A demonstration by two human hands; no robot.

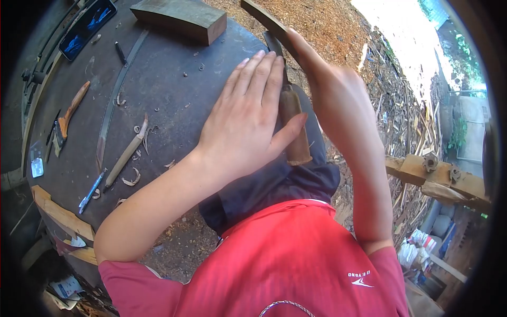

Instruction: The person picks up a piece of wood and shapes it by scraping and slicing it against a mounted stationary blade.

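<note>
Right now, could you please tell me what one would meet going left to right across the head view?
Orange-handled tool, blue pen, wooden stick, left hand, upright wooden handle, right hand, wooden beam.

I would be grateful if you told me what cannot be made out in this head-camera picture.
All in the head view:
Wooden-handled tool: partly covered by the left hand.
Right hand: most of its fingers are hidden behind the hand itself, so its exact grip on the dark strip is unclear.
Wooden block: far side cut off by the top edge.
Phone: screen details too small.
</note>
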